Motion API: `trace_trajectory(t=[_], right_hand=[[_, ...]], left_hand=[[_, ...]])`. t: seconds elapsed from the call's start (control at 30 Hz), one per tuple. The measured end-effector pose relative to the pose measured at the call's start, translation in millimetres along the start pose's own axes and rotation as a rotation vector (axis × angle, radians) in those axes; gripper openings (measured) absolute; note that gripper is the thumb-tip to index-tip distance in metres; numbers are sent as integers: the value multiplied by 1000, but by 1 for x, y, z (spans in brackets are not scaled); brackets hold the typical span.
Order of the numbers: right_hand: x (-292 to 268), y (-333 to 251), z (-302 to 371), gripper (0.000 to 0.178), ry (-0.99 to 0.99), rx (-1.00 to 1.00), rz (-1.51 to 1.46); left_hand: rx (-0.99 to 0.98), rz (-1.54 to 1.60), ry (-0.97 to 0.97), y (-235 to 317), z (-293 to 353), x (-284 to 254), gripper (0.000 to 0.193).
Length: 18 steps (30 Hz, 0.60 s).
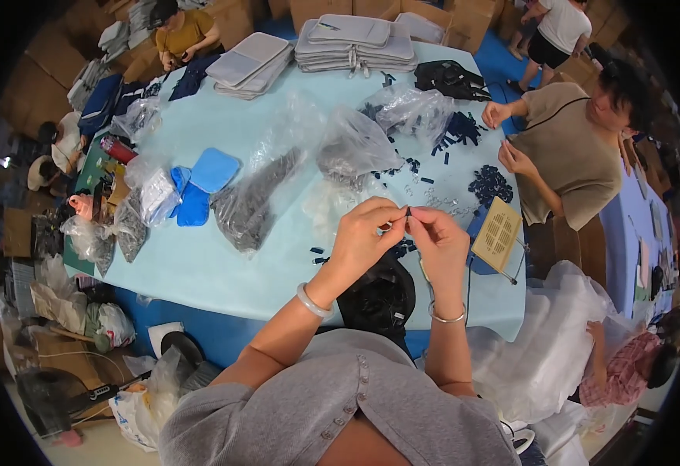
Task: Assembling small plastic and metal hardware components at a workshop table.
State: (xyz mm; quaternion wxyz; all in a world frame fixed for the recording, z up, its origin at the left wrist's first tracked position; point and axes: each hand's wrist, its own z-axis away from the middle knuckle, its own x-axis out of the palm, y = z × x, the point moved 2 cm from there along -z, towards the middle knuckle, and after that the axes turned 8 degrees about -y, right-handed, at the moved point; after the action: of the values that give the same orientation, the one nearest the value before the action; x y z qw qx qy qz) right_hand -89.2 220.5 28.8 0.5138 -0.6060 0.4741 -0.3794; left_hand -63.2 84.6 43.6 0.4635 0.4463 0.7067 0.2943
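Note:
My left hand (365, 239) and my right hand (441, 247) meet above the near part of the table, fingertips pinched together. Between them is a small dark piece (408, 211), mostly hidden by the fingers; its exact kind does not show. Below my wrists lies a black mesh-like bag or pouch (377, 293) at the table's front edge. Small dark strips (318, 252) lie left of my hands. Beyond my right hand are loose shiny metal pieces (432, 200) and a pile of small dark clips or buckles (491, 185).
The light blue table (200, 268) carries clear bags of dark parts (254, 202), blue pouches (214, 171) and stacked grey cases (354, 46). A beige panel on a blue box (498, 235) stands at right. A co-worker (573, 147) handles something across the right edge.

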Motion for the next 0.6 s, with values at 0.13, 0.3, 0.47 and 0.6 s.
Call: trace_trajectory(t=[0.13,0.3,0.47,0.6], right_hand=[[8,-11,5,9,97,-86,220],[6,2,9,6,92,18,52],[9,9,9,6,78,102,-520],[7,5,8,7,54,116,-538]], left_hand=[[0,37,38,0,2,3,8],[-80,201,97,-6,4,9,5],[-229,516,50,-14,8,14,3],[-419,818,-44,-21,7,13,6]])
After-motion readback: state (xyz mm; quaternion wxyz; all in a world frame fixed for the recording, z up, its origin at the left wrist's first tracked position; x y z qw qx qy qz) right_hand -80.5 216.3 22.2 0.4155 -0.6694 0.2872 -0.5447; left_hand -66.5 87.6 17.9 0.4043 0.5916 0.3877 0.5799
